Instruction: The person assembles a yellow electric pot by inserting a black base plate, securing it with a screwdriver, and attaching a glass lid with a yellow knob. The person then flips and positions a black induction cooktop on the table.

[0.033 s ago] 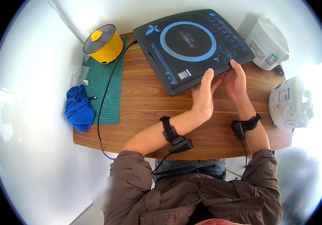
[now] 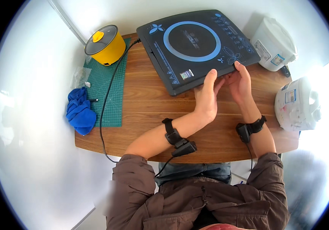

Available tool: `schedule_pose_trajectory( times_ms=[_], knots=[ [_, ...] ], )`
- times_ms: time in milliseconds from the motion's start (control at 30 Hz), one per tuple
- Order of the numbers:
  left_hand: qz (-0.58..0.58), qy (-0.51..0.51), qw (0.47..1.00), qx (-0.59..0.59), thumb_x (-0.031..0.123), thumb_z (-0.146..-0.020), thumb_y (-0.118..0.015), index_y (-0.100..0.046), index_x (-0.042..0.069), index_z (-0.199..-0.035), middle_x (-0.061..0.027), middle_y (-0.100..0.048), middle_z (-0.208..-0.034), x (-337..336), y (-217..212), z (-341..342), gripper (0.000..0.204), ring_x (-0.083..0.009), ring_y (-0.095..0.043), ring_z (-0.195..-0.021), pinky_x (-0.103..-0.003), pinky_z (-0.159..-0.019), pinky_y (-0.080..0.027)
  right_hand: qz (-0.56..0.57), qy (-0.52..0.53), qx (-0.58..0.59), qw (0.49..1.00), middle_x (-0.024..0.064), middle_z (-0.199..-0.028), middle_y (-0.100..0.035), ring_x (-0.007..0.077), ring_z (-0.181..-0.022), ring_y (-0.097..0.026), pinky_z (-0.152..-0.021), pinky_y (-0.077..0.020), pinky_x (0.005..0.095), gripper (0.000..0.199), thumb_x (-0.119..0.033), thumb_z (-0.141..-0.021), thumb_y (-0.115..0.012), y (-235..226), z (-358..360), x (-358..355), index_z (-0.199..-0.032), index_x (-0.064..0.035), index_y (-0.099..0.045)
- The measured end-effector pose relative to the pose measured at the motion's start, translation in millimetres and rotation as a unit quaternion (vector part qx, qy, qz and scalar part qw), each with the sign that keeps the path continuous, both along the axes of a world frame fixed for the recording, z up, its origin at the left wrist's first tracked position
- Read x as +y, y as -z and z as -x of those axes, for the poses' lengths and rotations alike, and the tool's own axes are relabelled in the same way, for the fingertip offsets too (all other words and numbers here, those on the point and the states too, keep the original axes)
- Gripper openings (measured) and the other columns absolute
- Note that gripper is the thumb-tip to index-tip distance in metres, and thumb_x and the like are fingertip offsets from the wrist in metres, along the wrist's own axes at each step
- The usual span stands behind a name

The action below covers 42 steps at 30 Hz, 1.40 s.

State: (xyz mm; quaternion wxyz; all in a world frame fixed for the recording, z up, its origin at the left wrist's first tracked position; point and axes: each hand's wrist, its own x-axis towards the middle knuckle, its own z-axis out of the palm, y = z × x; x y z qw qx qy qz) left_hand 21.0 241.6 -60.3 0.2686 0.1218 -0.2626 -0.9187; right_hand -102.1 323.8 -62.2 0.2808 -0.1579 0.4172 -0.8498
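A flat black induction cooker [image 2: 192, 41] with a blue ring and flower prints is tilted above the table's far side. My left hand [image 2: 206, 96] grips its near edge, thumb on the top face and fingers reaching underneath. Close beside it, my right hand [image 2: 241, 84] holds the same edge nearer the right corner, its thumb also on top. The fingertips of both hands are partly hidden under the cooker. From the cooker's left side a black power cord [image 2: 112, 82] runs down over the table's front edge.
A yellow pot [image 2: 114, 49] with a glass lid stands on a green cutting mat [image 2: 109, 103] at left. Near it lie a blue cloth [image 2: 81, 113] and a clear plastic bag [image 2: 81, 76]. Two white appliances, one at the back [image 2: 273, 44] and one nearer [image 2: 296, 105], occupy the right side.
The cooker's near left corner has shifted slightly away and to the left, and my left hand has moved a little with it. My right hand stays nearly in place.
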Motion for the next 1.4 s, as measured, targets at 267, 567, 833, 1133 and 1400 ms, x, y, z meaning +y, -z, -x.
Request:
schedule_pose_trajectory(
  times_ms=[267, 567, 833, 1133, 1400],
  knots=[
    [-0.018, 0.001, 1.000, -0.018, 0.027, -0.098, -0.066, -0.061, 0.003, -0.121, -0.0088, -0.066, -0.120, -39, 4, -3, 0.034, -0.0222, -0.065, -0.113, -0.039, -0.107, -0.055, -0.050, 0.000, 0.226, 0.973, 0.0098, -0.136, -0.062, 0.0238, -0.129, -0.058, -0.109, -0.0479, 0.0435, 0.056, -0.020, -0.096, -0.076, 34, -4, 4, -0.142, -0.0036, -0.049],
    [0.021, 0.037, 0.999, -0.012, 0.029, -0.096, -0.067, -0.062, 0.000, -0.120, -0.0128, -0.068, -0.120, -59, 11, -2, 0.038, -0.0251, -0.066, -0.113, -0.042, -0.111, -0.052, -0.412, 0.107, 0.724, 0.543, 0.0188, -0.125, -0.064, 0.0378, -0.124, -0.055, -0.105, -0.0407, 0.0531, 0.036, -0.013, -0.090, -0.072, 45, 9, 10, -0.125, -0.0067, -0.067],
    [0.032, 0.058, 0.998, -0.021, 0.029, -0.095, -0.067, -0.062, 0.000, -0.120, -0.0129, -0.068, -0.121, -68, 19, -3, 0.039, -0.0249, -0.065, -0.115, -0.043, -0.111, -0.052, -0.466, 0.138, 0.715, 0.503, 0.0204, -0.111, -0.068, 0.0416, -0.112, -0.060, -0.097, -0.0452, 0.0521, 0.023, -0.004, -0.084, -0.066, 39, 25, 34, -0.106, -0.0007, -0.072],
    [0.037, 0.066, 0.996, -0.051, 0.031, -0.095, -0.068, -0.061, 0.001, -0.122, -0.0117, -0.065, -0.122, -73, 26, -11, 0.042, -0.0240, -0.062, -0.117, -0.042, -0.112, -0.051, -0.505, 0.167, 0.653, 0.539, 0.0140, -0.108, -0.065, 0.0358, -0.106, -0.059, -0.092, -0.0483, 0.0468, 0.024, -0.007, -0.080, -0.071, 35, 55, 70, -0.103, -0.0031, -0.070],
    [0.036, 0.086, 0.994, -0.052, 0.030, -0.095, -0.069, -0.062, 0.002, -0.121, -0.0106, -0.066, -0.123, -77, 34, -20, 0.040, -0.0228, -0.062, -0.117, -0.041, -0.110, -0.052, -0.519, 0.233, 0.648, 0.506, 0.0095, -0.111, -0.061, 0.0307, -0.107, -0.060, -0.091, -0.0488, 0.0424, 0.050, -0.002, -0.077, -0.073, 42, 75, 83, -0.126, -0.0080, -0.064]
  ],
)
